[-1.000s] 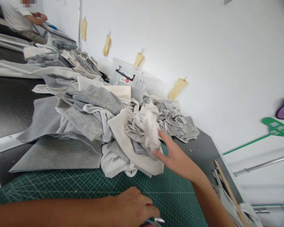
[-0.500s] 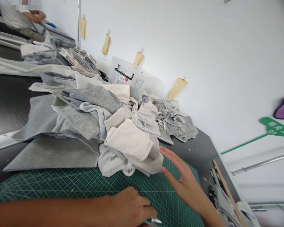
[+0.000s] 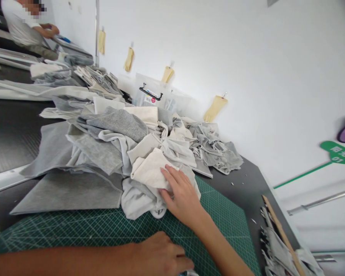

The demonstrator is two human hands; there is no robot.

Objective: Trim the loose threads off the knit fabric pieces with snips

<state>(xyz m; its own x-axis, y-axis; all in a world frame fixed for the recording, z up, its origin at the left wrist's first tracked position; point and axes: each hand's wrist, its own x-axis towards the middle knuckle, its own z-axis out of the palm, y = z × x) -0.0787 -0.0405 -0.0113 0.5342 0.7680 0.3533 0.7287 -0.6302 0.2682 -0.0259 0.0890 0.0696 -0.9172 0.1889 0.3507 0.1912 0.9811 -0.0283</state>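
Note:
My right hand (image 3: pixel 181 193) rests on a folded cream cloth piece (image 3: pixel 148 166) at the front of a fabric heap. Its fingers are stretched over the cloth and the thumb is apart at the lower edge; no closed grip shows. Lower down, my left hand (image 3: pixel 162 255) is curled over the green cutting mat (image 3: pixel 103 226). It closes around something mostly hidden; only a small blue and pale, shiny part shows at the bottom edge. Light grey cloth (image 3: pixel 138 201) bunches under the cream piece. A flat grey fabric piece (image 3: pixel 71 191) overlaps the mat's back left.
Grey scraps (image 3: pixel 218 153) are heaped behind on the dark table (image 3: pixel 247 176). A clear plastic box (image 3: pixel 139 90) stands by the wall, where yellow gloves (image 3: pixel 215 108) hang. A wooden strip (image 3: pixel 281 234) and scraps lie right. A co-worker (image 3: pixel 23 27) is far left.
My right hand has moved left from beside the heap onto the cream cloth. My left hand stays curled in nearly the same place. The view has shifted slightly.

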